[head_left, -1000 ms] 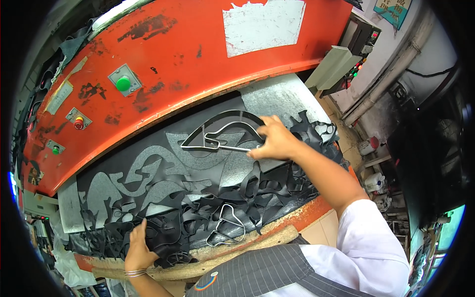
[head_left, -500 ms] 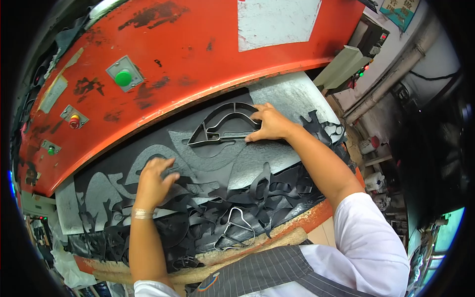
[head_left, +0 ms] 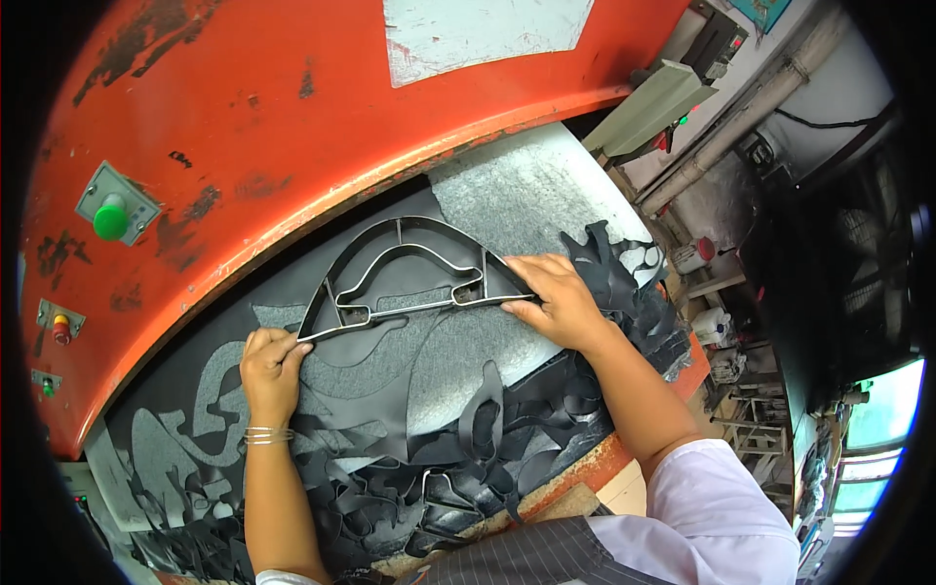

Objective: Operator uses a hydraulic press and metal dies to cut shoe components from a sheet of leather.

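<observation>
A large arched metal cutting die [head_left: 413, 309] lies on a black sheet of leather-like material [head_left: 283, 273], partly over grey cut-out areas. At its left tip, my left hand [head_left: 270, 375] is closed, thumb and fingers pinching the corner. Around the opposite tip my right hand [head_left: 561, 304] is closed, the thumb on the near edge and the fingers on the far side. Narrow metal strips join the die's outer and inner bands. Curved openings in the sheet, left of and below the die, show the grey board [head_left: 487, 356] underneath.
A red machine beam [head_left: 292, 146] spans the far side, with a green button [head_left: 110, 222] and a red knob [head_left: 62, 330]. Black scraps [head_left: 556, 409] are heaped along the near edge, with a smaller metal frame [head_left: 448, 492] among them. Pipes and shelving stand at right.
The die has turned and now lies with its straight side across in front of me. My left hand has moved from above the sheet onto its left tip. The view has shifted.
</observation>
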The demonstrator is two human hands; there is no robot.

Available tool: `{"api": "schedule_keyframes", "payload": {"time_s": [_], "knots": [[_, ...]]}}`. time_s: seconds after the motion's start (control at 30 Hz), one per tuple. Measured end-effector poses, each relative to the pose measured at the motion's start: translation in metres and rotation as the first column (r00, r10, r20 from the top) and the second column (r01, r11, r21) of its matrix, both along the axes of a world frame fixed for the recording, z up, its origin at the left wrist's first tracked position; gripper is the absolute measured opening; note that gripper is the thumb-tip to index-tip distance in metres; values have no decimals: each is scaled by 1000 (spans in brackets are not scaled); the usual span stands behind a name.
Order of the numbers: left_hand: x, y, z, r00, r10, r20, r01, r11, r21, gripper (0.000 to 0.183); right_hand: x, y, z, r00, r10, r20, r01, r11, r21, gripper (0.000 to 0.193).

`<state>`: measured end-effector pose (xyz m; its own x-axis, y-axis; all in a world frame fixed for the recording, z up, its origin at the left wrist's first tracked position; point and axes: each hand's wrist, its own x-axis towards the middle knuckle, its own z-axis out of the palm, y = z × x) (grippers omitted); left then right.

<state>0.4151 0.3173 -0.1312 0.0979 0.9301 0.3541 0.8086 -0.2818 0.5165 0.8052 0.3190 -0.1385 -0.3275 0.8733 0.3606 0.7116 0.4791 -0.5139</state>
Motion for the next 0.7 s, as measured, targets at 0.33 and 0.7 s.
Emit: {"api": "schedule_keyframes", "payload": {"time_s": [0.33, 0.7], "knots": [[2, 5, -4, 997, 13, 70, -16, 999, 42, 16, -9, 3, -3, 999, -39, 24, 39, 999, 7, 54], [0, 7, -5, 999, 17, 29, -17, 1000, 12, 15, -12, 3, -5, 997, -59, 43, 61, 997, -37, 62]]}}
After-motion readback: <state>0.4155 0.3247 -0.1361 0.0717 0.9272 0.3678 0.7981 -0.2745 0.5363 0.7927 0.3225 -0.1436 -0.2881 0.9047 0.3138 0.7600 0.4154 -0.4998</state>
